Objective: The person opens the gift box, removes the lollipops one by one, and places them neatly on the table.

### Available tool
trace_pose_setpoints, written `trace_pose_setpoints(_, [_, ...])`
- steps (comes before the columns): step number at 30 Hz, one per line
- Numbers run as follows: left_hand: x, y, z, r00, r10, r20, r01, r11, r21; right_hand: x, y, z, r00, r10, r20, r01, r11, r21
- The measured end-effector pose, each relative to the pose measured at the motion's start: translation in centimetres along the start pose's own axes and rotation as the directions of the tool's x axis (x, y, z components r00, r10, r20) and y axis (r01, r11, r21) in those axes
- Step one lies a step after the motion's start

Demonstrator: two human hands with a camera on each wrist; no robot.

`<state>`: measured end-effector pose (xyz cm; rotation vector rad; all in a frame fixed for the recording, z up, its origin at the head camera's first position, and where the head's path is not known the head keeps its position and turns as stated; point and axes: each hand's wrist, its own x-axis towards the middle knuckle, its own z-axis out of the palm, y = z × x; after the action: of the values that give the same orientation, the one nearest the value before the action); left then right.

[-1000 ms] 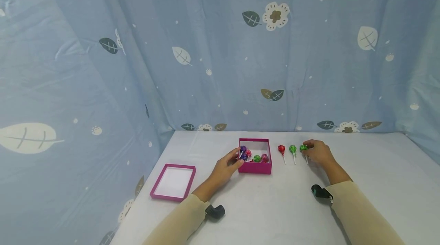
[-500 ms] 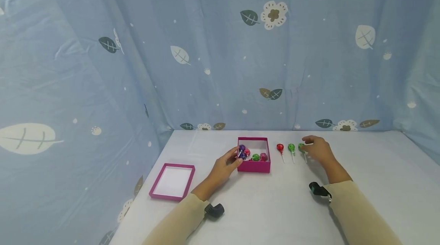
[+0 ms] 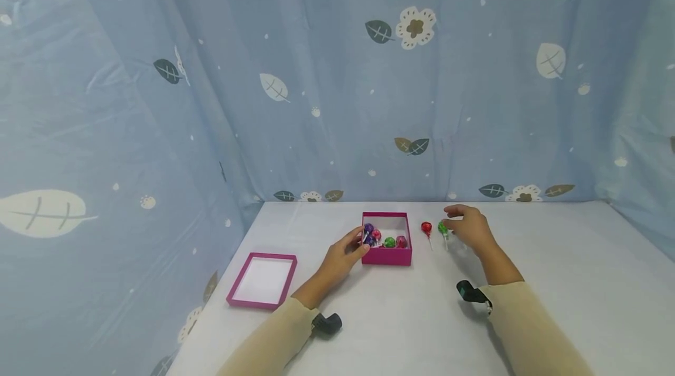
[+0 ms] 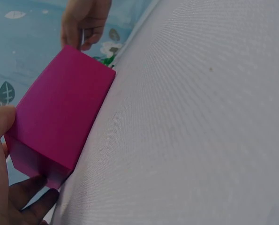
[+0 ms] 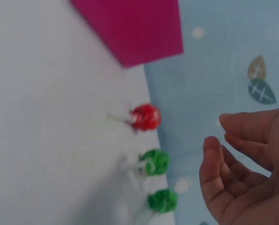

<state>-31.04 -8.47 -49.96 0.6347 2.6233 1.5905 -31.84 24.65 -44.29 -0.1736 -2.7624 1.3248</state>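
Round green lollipops [image 5: 156, 161] are best skirted by the right hand [image 3: 469, 228], fingers empty, the rectangular magenta box [image 3: 387, 256] gripped by the left hand [image 3: 336, 260].

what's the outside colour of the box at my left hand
The box is deep pink outside, clearest in the left wrist view.

Smooth card-like box [image 4: 66, 105], glossy lollipop wrappers [image 5: 148, 116], matt woven tablecloth [image 4: 186, 122].

There is room to pass over the bench [image 3: 401, 317] between the sleeves [image 3: 274, 335]; the left hand [image 3: 338, 260] blocks the left side of the box [image 3: 387, 257]; the red lollipop [image 3: 426, 227] lies between the box and right hand [image 3: 471, 232].
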Motion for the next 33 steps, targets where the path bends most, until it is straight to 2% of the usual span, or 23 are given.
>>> trace_pose_setpoints(7, [-0.1,-0.1,0.1,1.0,-0.003,0.001,0.003,1.0,-0.002,-0.2,-1.6,1.2,1.0,-0.029,-0.009,0.029,0.999,0.037])
trace_pose_setpoints(22, [0.0,0.0,0.2,1.0,-0.004,-0.004,0.004,1.0,-0.001,-1.1,-5.6,3.6,0.987,-0.153,0.044,0.147,0.981,0.129])
trace_pose_setpoints(33, [-0.1,-0.1,0.1,1.0,-0.008,-0.001,0.008,1.0,-0.005,-1.4,-8.0,6.1,0.974,-0.202,0.101,0.193,0.977,0.089])
